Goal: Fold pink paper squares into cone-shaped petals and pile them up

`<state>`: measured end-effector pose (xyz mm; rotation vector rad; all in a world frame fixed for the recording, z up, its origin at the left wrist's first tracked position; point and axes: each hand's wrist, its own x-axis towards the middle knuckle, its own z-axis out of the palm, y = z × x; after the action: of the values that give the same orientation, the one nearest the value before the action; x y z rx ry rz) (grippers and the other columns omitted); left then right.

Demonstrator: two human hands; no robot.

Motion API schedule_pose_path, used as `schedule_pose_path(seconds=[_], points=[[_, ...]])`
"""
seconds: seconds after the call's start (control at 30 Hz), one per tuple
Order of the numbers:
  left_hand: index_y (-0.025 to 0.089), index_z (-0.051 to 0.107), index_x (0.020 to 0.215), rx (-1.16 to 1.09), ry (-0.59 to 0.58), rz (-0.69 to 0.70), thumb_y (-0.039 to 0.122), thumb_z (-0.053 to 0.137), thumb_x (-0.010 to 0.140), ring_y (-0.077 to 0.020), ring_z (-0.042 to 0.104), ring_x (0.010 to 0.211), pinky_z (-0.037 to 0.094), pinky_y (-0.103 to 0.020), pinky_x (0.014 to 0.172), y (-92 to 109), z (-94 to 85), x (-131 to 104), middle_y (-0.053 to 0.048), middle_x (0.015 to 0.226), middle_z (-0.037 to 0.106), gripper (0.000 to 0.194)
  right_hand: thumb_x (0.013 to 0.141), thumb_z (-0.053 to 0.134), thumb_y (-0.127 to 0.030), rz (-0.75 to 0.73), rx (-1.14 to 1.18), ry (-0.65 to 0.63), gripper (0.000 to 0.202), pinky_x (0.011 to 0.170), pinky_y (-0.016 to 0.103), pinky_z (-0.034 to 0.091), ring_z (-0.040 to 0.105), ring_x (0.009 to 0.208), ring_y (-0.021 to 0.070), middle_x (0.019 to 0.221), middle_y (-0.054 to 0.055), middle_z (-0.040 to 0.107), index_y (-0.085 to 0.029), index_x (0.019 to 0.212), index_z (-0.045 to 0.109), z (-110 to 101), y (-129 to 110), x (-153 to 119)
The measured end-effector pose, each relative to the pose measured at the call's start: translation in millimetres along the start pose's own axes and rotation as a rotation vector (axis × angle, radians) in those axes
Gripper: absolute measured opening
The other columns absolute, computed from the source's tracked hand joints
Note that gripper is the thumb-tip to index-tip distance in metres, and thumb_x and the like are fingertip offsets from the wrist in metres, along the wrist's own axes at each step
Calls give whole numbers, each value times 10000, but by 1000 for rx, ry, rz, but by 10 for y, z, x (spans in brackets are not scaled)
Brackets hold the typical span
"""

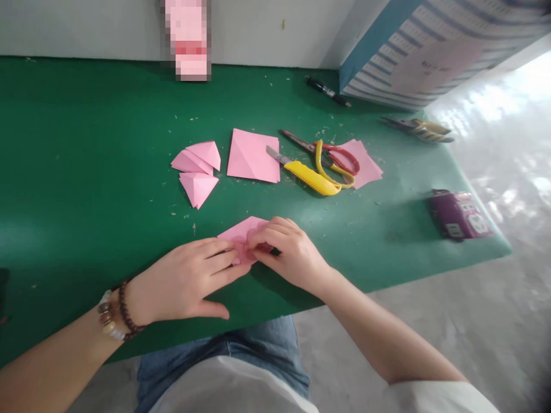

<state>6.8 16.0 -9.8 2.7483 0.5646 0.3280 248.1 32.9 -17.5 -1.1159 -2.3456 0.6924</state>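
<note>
A small sheet of pink paper [245, 229] lies near the front of the green table, partly covered by both hands. My left hand [193, 275] rests flat with its fingers stretched out, the fingertips pressing on the paper's left side. Over the right part of the sheet, my right hand [293, 249] has its fingers and thumb drawn together, pinching the paper. Beyond them lie folded pink paper pieces [198, 159] and a pink paper square [252, 155] with crease lines.
A yellow utility knife [312, 178] and red-and-yellow scissors [329, 154] overlap beside more pink sheets [364, 163]. Pliers [417, 128], a black pen [328, 92], a purple box [460, 215] and a large striped box [400, 57] stand or lie on the green table [86, 172].
</note>
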Motion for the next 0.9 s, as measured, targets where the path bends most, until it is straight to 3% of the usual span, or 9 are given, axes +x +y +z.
schedule_pose_path(seconds=[0.3, 0.9], points=[[183, 567, 1293, -2, -52, -52, 574, 726, 758, -315, 499, 1239, 435, -469, 1057, 7, 34, -13, -102, 1307, 591, 682, 836, 682, -109, -27, 18, 25, 112, 771, 327, 447, 585, 804, 170, 876, -9, 738, -219, 856, 680, 21, 21, -10], [170, 546, 1319, -68, -59, -66, 544, 745, 752, -319, 470, 1273, 431, -495, 1066, -1, 23, -26, -131, 1326, 572, 707, 849, 643, -106, 7, 27, 25, 137, 801, 347, 477, 609, 825, 176, 888, -2, 747, -232, 862, 697, 27, 23, -16]])
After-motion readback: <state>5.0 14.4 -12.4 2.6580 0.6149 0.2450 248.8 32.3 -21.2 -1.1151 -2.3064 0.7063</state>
